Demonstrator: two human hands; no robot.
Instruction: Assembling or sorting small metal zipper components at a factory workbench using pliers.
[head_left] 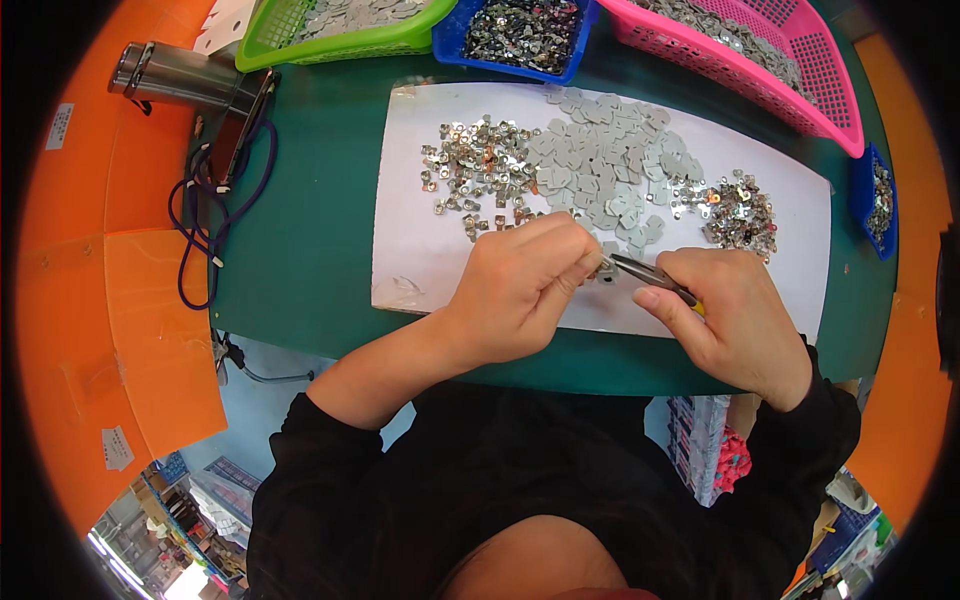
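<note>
My left hand (525, 285) is closed in a pinch on a small grey plate (608, 274), mostly hidden by the fingertips. Wrapped round a pair of pliers (652, 274), my right hand (738, 312) holds their dark jaws up against that piece. A bit of yellow handle shows under the right fingers. Just beyond both hands, a heap of flat grey plates (605, 160) covers the middle of a white board (410, 240). Small shiny metal clips (485, 160) are scattered on its left, and another pile of metal clips (742, 215) lies on its right.
Along the far edge stand a green basket (340, 50), a blue bin (510, 68) and a pink basket (740, 100), each filled with small parts. A smaller blue tray (877, 205) sits far right. At left are a metal cylinder (185, 78) and a purple cord (195, 235) on the green table (300, 240).
</note>
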